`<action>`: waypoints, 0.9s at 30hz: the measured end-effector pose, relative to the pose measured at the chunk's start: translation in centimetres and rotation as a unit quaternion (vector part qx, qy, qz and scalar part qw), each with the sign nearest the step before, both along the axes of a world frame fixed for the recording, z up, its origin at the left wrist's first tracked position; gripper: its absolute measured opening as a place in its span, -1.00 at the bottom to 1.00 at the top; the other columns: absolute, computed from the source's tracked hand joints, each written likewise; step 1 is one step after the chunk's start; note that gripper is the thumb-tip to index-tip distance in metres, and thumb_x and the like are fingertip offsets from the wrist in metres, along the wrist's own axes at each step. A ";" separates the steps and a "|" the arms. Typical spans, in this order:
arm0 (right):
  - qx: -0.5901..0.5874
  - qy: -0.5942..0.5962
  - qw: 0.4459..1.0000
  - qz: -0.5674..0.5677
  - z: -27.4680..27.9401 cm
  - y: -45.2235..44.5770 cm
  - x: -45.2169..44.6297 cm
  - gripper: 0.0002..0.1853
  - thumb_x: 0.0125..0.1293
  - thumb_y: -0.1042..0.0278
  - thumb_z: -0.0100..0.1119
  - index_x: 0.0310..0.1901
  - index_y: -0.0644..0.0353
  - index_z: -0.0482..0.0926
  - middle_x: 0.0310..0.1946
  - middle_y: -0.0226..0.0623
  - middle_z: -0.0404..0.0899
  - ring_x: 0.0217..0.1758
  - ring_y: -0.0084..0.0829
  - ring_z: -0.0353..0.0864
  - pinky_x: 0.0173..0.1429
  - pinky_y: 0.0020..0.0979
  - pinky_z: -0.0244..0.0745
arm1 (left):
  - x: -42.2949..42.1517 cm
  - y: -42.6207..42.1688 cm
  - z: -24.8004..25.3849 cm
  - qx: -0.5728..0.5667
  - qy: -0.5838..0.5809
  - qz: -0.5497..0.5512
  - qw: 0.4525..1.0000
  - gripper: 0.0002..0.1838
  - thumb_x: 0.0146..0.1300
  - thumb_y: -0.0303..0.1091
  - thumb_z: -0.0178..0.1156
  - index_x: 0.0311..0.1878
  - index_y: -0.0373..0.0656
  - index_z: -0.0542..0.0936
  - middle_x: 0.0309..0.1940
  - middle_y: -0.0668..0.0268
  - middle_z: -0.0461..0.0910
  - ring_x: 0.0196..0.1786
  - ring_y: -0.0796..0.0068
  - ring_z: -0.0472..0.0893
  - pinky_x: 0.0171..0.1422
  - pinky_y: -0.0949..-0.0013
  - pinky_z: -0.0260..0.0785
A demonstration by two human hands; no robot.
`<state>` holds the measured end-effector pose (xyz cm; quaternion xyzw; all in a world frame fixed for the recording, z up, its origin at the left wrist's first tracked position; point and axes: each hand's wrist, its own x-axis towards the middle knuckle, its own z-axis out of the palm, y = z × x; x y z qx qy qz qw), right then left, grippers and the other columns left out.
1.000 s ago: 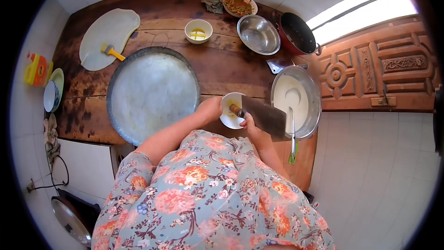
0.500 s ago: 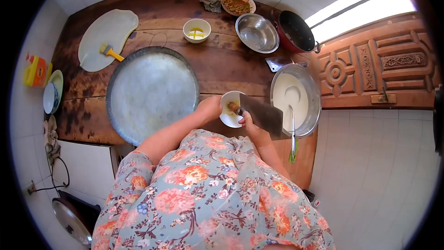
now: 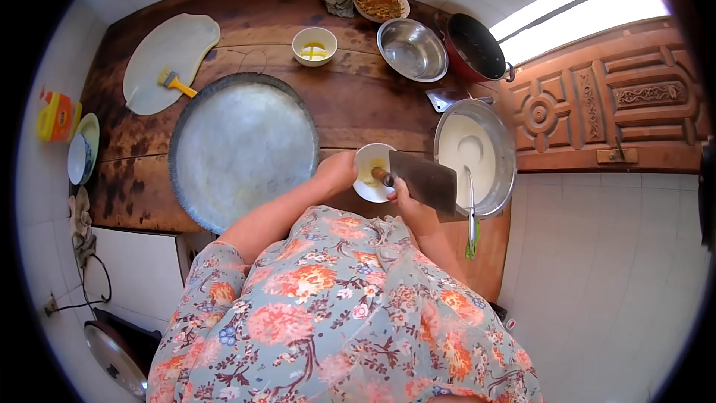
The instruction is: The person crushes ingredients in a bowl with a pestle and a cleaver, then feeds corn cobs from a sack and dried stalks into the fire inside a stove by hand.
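A small white bowl [image 3: 367, 192] with a pale yellowish mash in it stands near the front edge of the table. My left hand [image 3: 337, 172] is closed on the bowl's left rim. In my right hand [image 3: 406, 199] is a cleaver, gripped near where its blade [image 3: 425, 181] meets the handle. The wooden handle [image 3: 382, 175] points down into the bowl, while the broad dark blade extends to the right, partly in front of a metal basin [image 3: 503, 179] of white batter [image 3: 456, 142]. A ladle with a metal handle [image 3: 472, 213] rests in that basin.
Left of the bowl lies a large round metal tray [image 3: 246, 149]. A brush [image 3: 177, 85] rests on a pale board [image 3: 160, 52]. Farther back are a bowl of yellow oil [image 3: 315, 46], a steel basin [image 3: 412, 48], a dish of food [image 3: 380, 4] and a red pot [image 3: 477, 46].
The cleaver has shifted slightly, its blade tilting a little differently over the bowl. Both hands keep their grips, and the whole view has moved slightly.
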<state>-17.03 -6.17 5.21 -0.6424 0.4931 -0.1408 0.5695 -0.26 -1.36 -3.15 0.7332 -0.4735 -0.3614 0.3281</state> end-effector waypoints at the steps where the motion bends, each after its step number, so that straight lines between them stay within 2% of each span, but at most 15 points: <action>1: -0.028 -0.041 0.999 0.021 0.0 -0.1 0.0 -0.75 0.20 0.34 -0.03 -0.15 0.31 0.41 -0.41 -0.34 0.48 -0.54 -0.62 0.45 -0.43 -0.58 0.42 | 0.0 0.0 0.4 0.009 -0.002 0.003 1.000 -0.72 0.04 -0.38 -0.14 -0.26 -0.24 0.51 -0.33 -0.04 0.50 -0.22 0.03 0.49 -0.11 0.12 0.30; 3: -0.019 -0.027 0.999 0.028 0.8 0.0 0.2 -0.75 0.20 0.34 -0.03 -0.15 0.31 0.40 -0.42 -0.35 0.48 -0.54 -0.62 0.44 -0.42 -0.58 0.42 | 0.1 0.2 0.6 0.021 -0.006 0.009 1.000 -0.72 0.04 -0.38 -0.14 -0.25 -0.25 0.50 -0.33 -0.04 0.50 -0.21 0.03 0.49 -0.11 0.12 0.30; 5: -0.010 -0.012 0.999 0.038 2.1 0.2 0.5 -0.76 0.20 0.34 -0.03 -0.15 0.30 0.40 -0.43 -0.36 0.48 -0.53 -0.63 0.43 -0.41 -0.58 0.42 | 0.0 0.2 0.4 -0.021 0.013 0.015 1.000 -0.72 0.03 -0.38 -0.14 -0.27 -0.24 0.51 -0.34 -0.03 0.51 -0.22 0.03 0.49 -0.12 0.12 0.31; 8: -0.071 -0.038 0.997 0.012 2.6 0.6 0.0 -0.76 0.20 0.33 -0.03 -0.15 0.30 0.40 -0.45 -0.37 0.47 -0.51 -0.63 0.42 -0.41 -0.59 0.41 | 0.0 0.3 0.5 -0.011 0.009 0.010 1.000 -0.73 0.03 -0.38 -0.14 -0.27 -0.23 0.51 -0.33 -0.01 0.51 -0.22 0.04 0.49 -0.12 0.12 0.31; 10: 0.045 0.052 0.996 0.051 1.9 0.0 0.0 -0.77 0.20 0.33 -0.03 -0.19 0.31 0.42 -0.50 -0.39 0.48 -0.50 -0.63 0.42 -0.43 -0.62 0.39 | 0.0 -0.2 0.0 0.010 -0.002 0.000 1.000 -0.73 0.03 -0.38 -0.13 -0.27 -0.23 0.51 -0.33 0.00 0.51 -0.21 0.05 0.49 -0.12 0.13 0.31; 11: 0.017 -0.047 0.999 -0.002 1.5 0.8 0.2 -0.79 0.19 0.33 -0.02 -0.26 0.31 0.45 -0.57 -0.40 0.48 -0.54 -0.62 0.44 -0.47 -0.59 0.37 | 0.0 -0.4 -0.2 0.032 -0.014 -0.007 0.999 -0.73 0.02 -0.39 -0.13 -0.26 -0.22 0.51 -0.32 0.00 0.51 -0.20 0.06 0.49 -0.12 0.13 0.31; 12: 0.016 -0.047 0.999 -0.001 1.7 0.6 0.2 -0.79 0.19 0.33 -0.02 -0.26 0.31 0.45 -0.57 -0.40 0.48 -0.54 -0.62 0.44 -0.47 -0.59 0.37 | 0.0 -0.4 0.2 0.031 -0.013 -0.006 0.999 -0.73 0.02 -0.39 -0.13 -0.26 -0.22 0.51 -0.32 0.00 0.51 -0.20 0.06 0.49 -0.12 0.13 0.31; 14: 0.055 0.063 0.996 -0.011 2.0 0.6 0.4 -0.81 0.18 0.32 0.00 -0.31 0.29 0.47 -0.60 -0.40 0.49 -0.60 -0.61 0.44 -0.51 -0.57 0.35 | 0.1 0.0 1.1 0.017 0.012 -0.001 1.000 -0.73 0.02 -0.38 -0.12 -0.26 -0.21 0.51 -0.32 0.01 0.51 -0.20 0.07 0.49 -0.12 0.14 0.31; 15: 0.055 0.063 0.996 -0.006 2.3 0.6 0.5 -0.81 0.18 0.32 0.00 -0.31 0.29 0.47 -0.60 -0.40 0.49 -0.60 -0.61 0.44 -0.51 -0.57 0.35 | 0.2 -0.1 1.1 0.017 0.012 0.003 1.000 -0.73 0.02 -0.38 -0.12 -0.26 -0.21 0.51 -0.32 0.01 0.51 -0.20 0.07 0.49 -0.12 0.14 0.31; 17: -0.039 -0.023 0.999 0.006 2.7 1.2 0.3 -0.81 0.17 0.31 0.01 -0.32 0.28 0.48 -0.60 -0.37 0.49 -0.63 -0.62 0.44 -0.53 -0.55 0.34 | 0.0 0.2 1.1 0.012 0.014 0.011 1.000 -0.74 0.02 -0.38 -0.11 -0.26 -0.20 0.52 -0.33 0.01 0.52 -0.21 0.07 0.50 -0.13 0.14 0.31; 20: -0.076 -0.015 0.995 0.057 0.5 0.9 0.3 -0.81 0.18 0.32 0.00 -0.31 0.28 0.47 -0.60 -0.38 0.49 -0.62 -0.63 0.44 -0.53 -0.58 0.34 | 0.2 -0.2 1.9 0.040 0.021 -0.009 0.999 -0.71 0.04 -0.40 -0.14 -0.20 -0.27 0.48 -0.32 -0.05 0.50 -0.19 0.03 0.48 -0.09 0.16 0.30; 21: -0.013 0.071 0.996 0.059 0.8 0.7 0.1 -0.82 0.17 0.34 0.00 -0.30 0.28 0.46 -0.59 -0.37 0.49 -0.62 -0.62 0.44 -0.52 -0.57 0.34 | 0.2 -0.3 1.8 0.038 0.020 -0.008 0.999 -0.71 0.04 -0.40 -0.14 -0.20 -0.27 0.48 -0.32 -0.05 0.50 -0.19 0.03 0.48 -0.09 0.16 0.30; 22: -0.014 0.069 0.996 0.060 0.9 0.7 0.2 -0.82 0.17 0.34 0.00 -0.30 0.28 0.46 -0.59 -0.37 0.49 -0.62 -0.62 0.44 -0.52 -0.57 0.34 | 0.3 -0.3 1.5 0.027 0.023 -0.013 0.999 -0.71 0.04 -0.40 -0.14 -0.20 -0.27 0.48 -0.32 -0.05 0.50 -0.19 0.03 0.48 -0.09 0.16 0.30; 24: -0.055 -0.054 0.997 0.000 1.3 1.0 0.4 -0.81 0.18 0.32 -0.01 -0.31 0.29 0.45 -0.59 -0.38 0.48 -0.61 -0.60 0.44 -0.52 -0.55 0.35 | 0.2 -0.2 0.7 0.019 0.027 -0.013 0.999 -0.71 0.05 -0.39 -0.14 -0.20 -0.27 0.48 -0.32 -0.05 0.50 -0.19 0.03 0.48 -0.09 0.16 0.30; 27: -0.004 0.002 1.000 -0.018 2.7 1.4 1.0 -0.80 0.19 0.31 0.00 -0.31 0.29 0.45 -0.57 -0.38 0.48 -0.59 -0.61 0.44 -0.50 -0.55 0.35 | 0.0 0.1 0.1 0.018 0.015 -0.004 1.000 -0.70 0.05 -0.38 -0.15 -0.20 -0.27 0.48 -0.32 -0.05 0.50 -0.19 0.03 0.48 -0.09 0.15 0.29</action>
